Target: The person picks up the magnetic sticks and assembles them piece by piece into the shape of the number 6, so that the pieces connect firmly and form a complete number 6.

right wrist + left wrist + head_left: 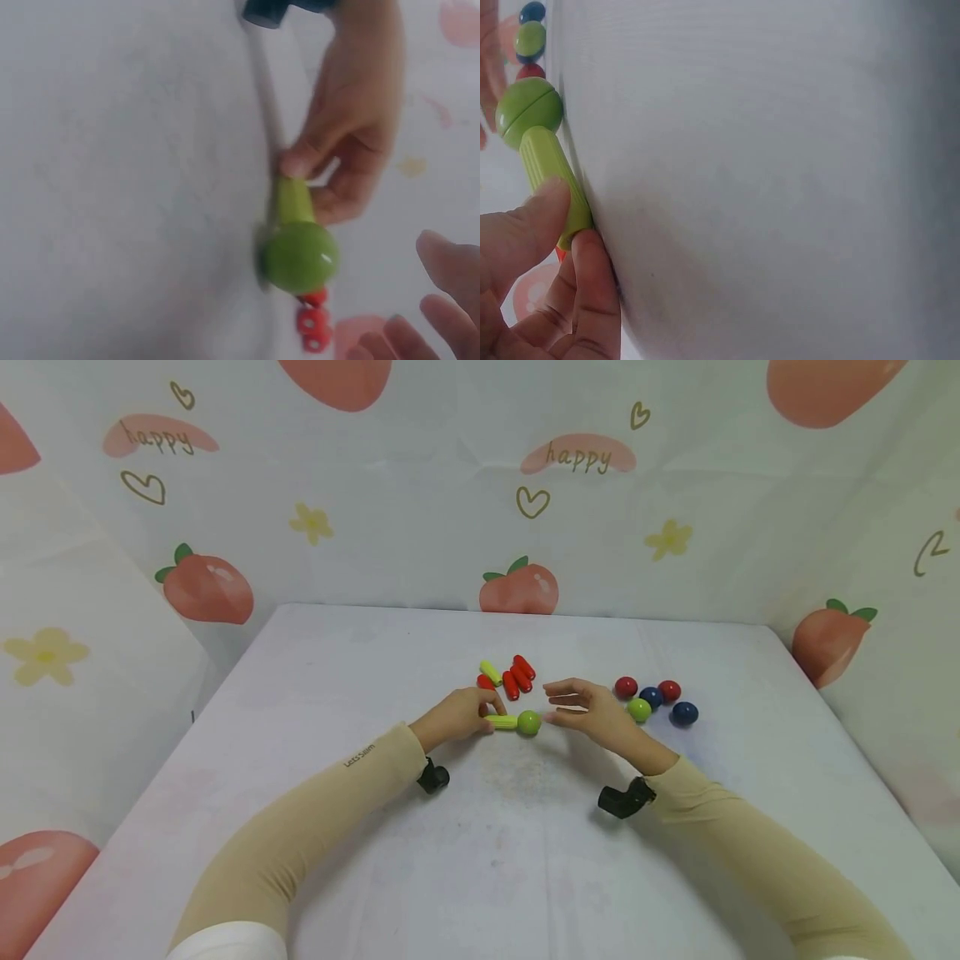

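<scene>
My left hand point(459, 718) pinches the ribbed yellow-green handle point(547, 161) of a small green maraca between thumb and fingers. A round green ball point(528, 722) with a seam sits at the handle's far end and points toward my right hand. In the left wrist view the maraca lies along the white tabletop. Just right of the ball, my right hand point(596, 717) hovers with its fingers spread and holds nothing. Its fingertips show at the lower right of the right wrist view, apart from the ball.
Behind the left hand lie several red handles point(512, 685) and one yellow-green handle point(491, 672). To the right of the right hand is a cluster of red balls point(626, 687), blue balls point(684, 713) and one green ball point(639, 710). A fruit-printed cloth point(420, 510) hangs behind the table.
</scene>
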Demonstrator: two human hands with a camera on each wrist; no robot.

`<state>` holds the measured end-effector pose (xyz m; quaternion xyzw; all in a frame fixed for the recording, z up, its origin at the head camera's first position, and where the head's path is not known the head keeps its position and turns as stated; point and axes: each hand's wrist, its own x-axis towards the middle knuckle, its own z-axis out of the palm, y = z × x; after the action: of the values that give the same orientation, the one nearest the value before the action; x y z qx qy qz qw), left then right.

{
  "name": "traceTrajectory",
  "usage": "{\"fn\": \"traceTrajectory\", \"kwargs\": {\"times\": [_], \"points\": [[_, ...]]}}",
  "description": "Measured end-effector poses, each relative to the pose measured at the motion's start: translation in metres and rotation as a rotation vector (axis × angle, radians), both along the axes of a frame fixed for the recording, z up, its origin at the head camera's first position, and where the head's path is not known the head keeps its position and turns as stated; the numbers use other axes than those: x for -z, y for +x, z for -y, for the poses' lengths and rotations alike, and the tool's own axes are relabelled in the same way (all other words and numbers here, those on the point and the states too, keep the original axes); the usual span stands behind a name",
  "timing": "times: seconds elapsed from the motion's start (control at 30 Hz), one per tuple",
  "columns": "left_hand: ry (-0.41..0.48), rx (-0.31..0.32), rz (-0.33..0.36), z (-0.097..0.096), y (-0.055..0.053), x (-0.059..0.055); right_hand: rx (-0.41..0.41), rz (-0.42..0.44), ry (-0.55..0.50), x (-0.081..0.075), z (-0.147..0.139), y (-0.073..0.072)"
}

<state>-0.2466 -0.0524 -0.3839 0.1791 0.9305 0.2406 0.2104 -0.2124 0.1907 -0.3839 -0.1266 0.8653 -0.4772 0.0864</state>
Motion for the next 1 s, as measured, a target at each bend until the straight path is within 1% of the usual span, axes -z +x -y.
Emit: {"fn": "traceTrajectory", "kwargs": {"times": [0.2,0.33,0.47,0.57,0.67,0.73,0.9,1.0], "points": [[-0.002,-0.007,0.006,0.0,0.0,-0.001,0.055,-0.029,0.015,-0.021,-0.022,0.004],[-0.009,-0.01,0.006,0.0,0.0,0.0,0.102,-0.04,0.019,-0.035,-0.039,0.009],[-0.014,-0.016,0.006,0.0,0.0,0.0,0.155,-0.057,0.021,-0.041,-0.055,0.013],[-0.014,-0.019,0.007,0.0,0.0,0.0,0.183,-0.081,0.02,-0.041,-0.067,0.015],[-0.008,-0.019,0.014,-0.001,0.0,0.0,0.195,-0.116,0.029,-0.037,-0.077,0.016],[-0.006,-0.017,0.014,-0.001,0.0,0.0,0.2,-0.124,0.044,-0.033,-0.082,0.017],[-0.011,-0.015,0.012,-0.001,0.0,0.0,0.222,-0.095,0.072,-0.024,-0.09,0.019],[-0.014,-0.015,0.013,-0.001,0.0,0.001,0.232,-0.102,0.088,-0.02,-0.093,0.02]]}}
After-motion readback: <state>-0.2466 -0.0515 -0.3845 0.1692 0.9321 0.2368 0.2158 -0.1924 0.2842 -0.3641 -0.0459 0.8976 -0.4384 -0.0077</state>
